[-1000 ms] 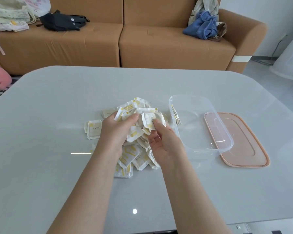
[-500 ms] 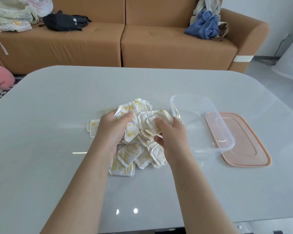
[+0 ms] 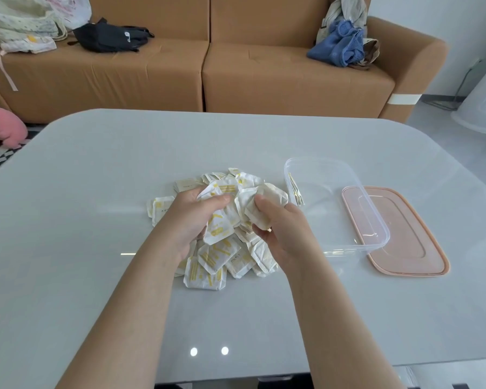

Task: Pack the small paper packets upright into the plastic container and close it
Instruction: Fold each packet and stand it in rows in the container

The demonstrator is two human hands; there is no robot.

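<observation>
both hands clutch packets from the pile of paper packets (image 3: 219, 234): left hand (image 3: 191, 217) and right hand (image 3: 281, 228) partly hide it; the clear container (image 3: 376, 237) overlaps the pink lid (image 3: 421, 248).

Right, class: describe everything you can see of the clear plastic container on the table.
The clear plastic container is a rounded rectangular tub of thin see-through plastic with a rolled rim, standing upright and open on the grey table. It is nearly empty: a few paper packets stand on edge against its left wall. Its right edge overlaps the pink lid, which lies flat beside it. The right hand is near its left side; contact is unclear.
</observation>
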